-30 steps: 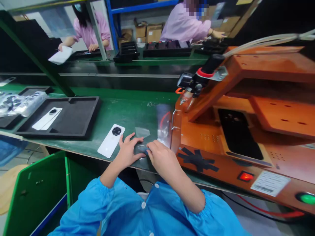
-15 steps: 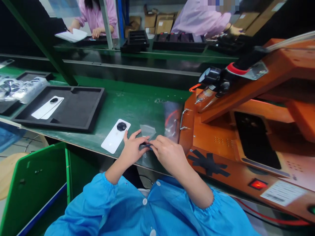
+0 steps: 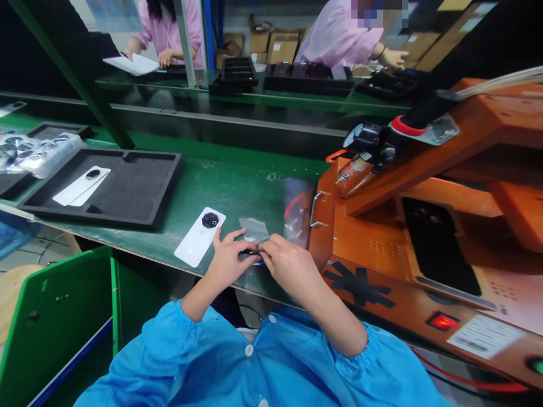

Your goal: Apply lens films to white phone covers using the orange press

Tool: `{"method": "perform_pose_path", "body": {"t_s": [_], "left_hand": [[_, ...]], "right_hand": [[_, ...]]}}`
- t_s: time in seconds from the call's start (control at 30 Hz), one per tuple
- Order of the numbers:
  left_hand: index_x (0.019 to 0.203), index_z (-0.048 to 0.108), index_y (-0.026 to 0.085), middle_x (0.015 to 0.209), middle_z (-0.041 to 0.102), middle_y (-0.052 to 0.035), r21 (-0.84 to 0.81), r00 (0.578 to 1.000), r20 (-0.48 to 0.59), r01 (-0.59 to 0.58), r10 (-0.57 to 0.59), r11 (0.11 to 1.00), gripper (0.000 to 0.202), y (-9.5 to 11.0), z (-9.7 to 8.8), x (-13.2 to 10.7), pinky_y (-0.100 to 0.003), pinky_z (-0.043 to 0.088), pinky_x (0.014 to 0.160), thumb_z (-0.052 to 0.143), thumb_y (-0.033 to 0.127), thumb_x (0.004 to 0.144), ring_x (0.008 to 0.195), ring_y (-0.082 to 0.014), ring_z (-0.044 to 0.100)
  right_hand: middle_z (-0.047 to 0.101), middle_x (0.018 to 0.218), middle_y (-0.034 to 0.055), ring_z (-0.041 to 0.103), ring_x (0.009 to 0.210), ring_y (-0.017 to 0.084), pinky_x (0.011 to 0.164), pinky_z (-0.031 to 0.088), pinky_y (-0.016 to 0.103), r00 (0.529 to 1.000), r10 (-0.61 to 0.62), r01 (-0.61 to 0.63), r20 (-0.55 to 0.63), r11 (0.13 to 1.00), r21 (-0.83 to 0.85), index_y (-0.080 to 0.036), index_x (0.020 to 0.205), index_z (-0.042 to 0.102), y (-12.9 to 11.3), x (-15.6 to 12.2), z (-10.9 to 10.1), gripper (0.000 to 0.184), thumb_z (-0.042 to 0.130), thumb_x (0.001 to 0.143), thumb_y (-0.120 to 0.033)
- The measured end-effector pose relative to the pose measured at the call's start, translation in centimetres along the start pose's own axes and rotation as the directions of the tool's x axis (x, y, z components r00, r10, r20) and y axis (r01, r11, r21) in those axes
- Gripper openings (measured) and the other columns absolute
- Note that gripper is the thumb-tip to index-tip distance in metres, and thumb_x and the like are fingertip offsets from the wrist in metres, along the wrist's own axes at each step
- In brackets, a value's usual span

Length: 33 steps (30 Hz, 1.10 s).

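Note:
My left hand [image 3: 229, 257] and my right hand [image 3: 289, 265] meet over the front edge of the green bench, fingertips pinched from both sides on a small dark thin piece [image 3: 249, 251]. Fingers cover most of it, so its exact kind is hidden. A white phone back cover [image 3: 193, 243] with a round black camera area lies flat just left of my left hand, whose raised index finger is by its edge. Behind my fingertips lies a clear plastic film [image 3: 254, 227]. A clear plastic bag [image 3: 296, 226] rests beyond my right hand.
On the left, a black foam tray [image 3: 139, 195] holds white back covers [image 3: 82, 189], beside bagged parts [image 3: 46, 155]. An orange press machine [image 3: 360, 237] stands close on the right. A green bin [image 3: 63, 316] is below the bench. Two people in pink work across the bench.
My hands stay together, with the small dark piece turned slightly between the fingertips. Across the bench, the right-hand person's arm has shifted. The view has moved a little.

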<state>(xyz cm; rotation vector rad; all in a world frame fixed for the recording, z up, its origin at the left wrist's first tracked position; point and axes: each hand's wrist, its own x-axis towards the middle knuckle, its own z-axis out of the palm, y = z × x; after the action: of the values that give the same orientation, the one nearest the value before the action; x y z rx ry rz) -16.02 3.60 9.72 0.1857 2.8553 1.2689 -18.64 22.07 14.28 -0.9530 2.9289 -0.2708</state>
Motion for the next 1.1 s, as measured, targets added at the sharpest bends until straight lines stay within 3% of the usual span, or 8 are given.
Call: {"method": "perform_pose_path", "body": {"t_s": [0.13,0.4,0.63,0.77,0.87,0.97,1.03,1.1], "left_hand": [[0.098,0.076,0.031,0.111,0.081,0.0019,0.011,1.000,-0.004,-0.015,0.015,1.000,0.010,-0.2,0.1,0.0,-0.068,-0.002,0.132,0.070,0.022,0.096,0.147,-0.0269,0.053],[0.093,0.078,0.031,0.106,0.082,0.0033,0.050,0.999,-0.047,-0.022,0.024,0.999,0.012,-0.5,0.4,-0.1,-0.067,0.002,0.132,0.074,0.020,0.095,0.140,-0.0251,0.059],[0.097,0.078,0.031,0.114,0.082,0.0024,0.086,0.999,-0.034,-0.033,0.036,0.996,0.014,-0.6,0.7,-0.2,-0.070,0.003,0.131,0.074,0.018,0.094,0.140,-0.0260,0.060],[0.112,0.076,0.031,0.131,0.077,-0.0018,0.128,0.995,0.062,-0.088,0.080,0.988,0.017,-0.1,0.2,-0.7,-0.073,0.000,0.130,0.073,0.027,0.096,0.150,-0.0298,0.050],[0.134,0.068,0.029,0.154,0.061,-0.0089,0.117,0.977,0.161,-0.159,0.140,0.980,0.058,0.5,-0.3,-1.5,-0.078,-0.010,0.126,0.084,0.054,0.085,0.158,-0.0379,0.036],[0.148,0.058,0.027,0.161,0.052,-0.0134,0.108,0.957,0.197,-0.236,0.212,0.966,0.089,0.8,-0.5,-1.9,-0.078,-0.016,0.124,0.086,0.070,0.075,0.161,-0.0428,0.028],[0.153,0.054,0.028,0.163,0.051,-0.0139,0.118,0.949,0.193,-0.273,0.248,0.955,0.095,0.8,-0.7,-2.2,-0.077,-0.013,0.126,0.084,0.073,0.075,0.161,-0.0441,0.025],[0.157,0.049,0.030,0.166,0.047,-0.0137,0.137,0.950,0.167,-0.287,0.263,0.948,0.101,0.5,-1.6,-3.1,-0.073,-0.007,0.129,0.083,0.076,0.074,0.162,-0.0439,0.025]], "right_hand": [[0.067,0.097,0.0044,0.067,0.082,0.017,0.062,0.038,0.030,0.998,-0.014,0.015,-0.060,1.000,0.009,-0.019,0.100,0.072,0.2,0.0,0.5,0.012,0.061,0.105,-0.017],[0.064,0.093,0.0049,0.065,0.083,0.019,0.060,0.038,0.031,0.996,-0.090,0.088,-0.024,0.993,-0.082,-0.017,0.096,0.071,-0.1,-0.3,0.3,0.013,0.061,0.104,-0.015],[0.063,0.089,0.0086,0.062,0.080,0.023,0.056,0.040,0.032,0.970,-0.238,0.220,-0.047,0.944,-0.248,-0.013,0.099,0.070,-0.5,-0.5,0.6,0.019,0.053,0.099,-0.004],[0.062,0.085,0.0094,0.060,0.076,0.024,0.055,0.041,0.033,0.950,-0.299,0.259,-0.091,0.916,-0.306,-0.013,0.094,0.069,-0.5,-1.1,0.7,0.024,0.051,0.091,0.003],[0.058,0.078,0.0074,0.057,0.068,0.022,0.053,0.037,0.034,0.926,-0.322,0.246,-0.196,0.910,-0.334,-0.018,0.080,0.062,-0.3,-3.4,-0.3,0.025,0.051,0.089,0.002],[0.057,0.075,0.0053,0.054,0.063,0.020,0.054,0.036,0.036,0.890,-0.305,0.205,-0.339,0.931,-0.301,-0.021,0.077,0.057,-0.1,-6.2,-2.6,0.027,0.048,0.098,-0.007],[0.061,0.077,0.0035,0.057,0.064,0.018,0.056,0.038,0.034,0.861,-0.230,0.176,-0.454,0.971,-0.159,-0.021,0.085,0.060,-0.2,-7.2,-4.1,0.022,0.051,0.105,-0.019],[0.063,0.079,0.0015,0.060,0.064,0.015,0.058,0.041,0.030,0.867,-0.076,0.151,-0.493,0.982,0.114,-0.021,0.090,0.063,-0.4,-6.8,-4.9,0.020,0.055,0.107,-0.029]]}}
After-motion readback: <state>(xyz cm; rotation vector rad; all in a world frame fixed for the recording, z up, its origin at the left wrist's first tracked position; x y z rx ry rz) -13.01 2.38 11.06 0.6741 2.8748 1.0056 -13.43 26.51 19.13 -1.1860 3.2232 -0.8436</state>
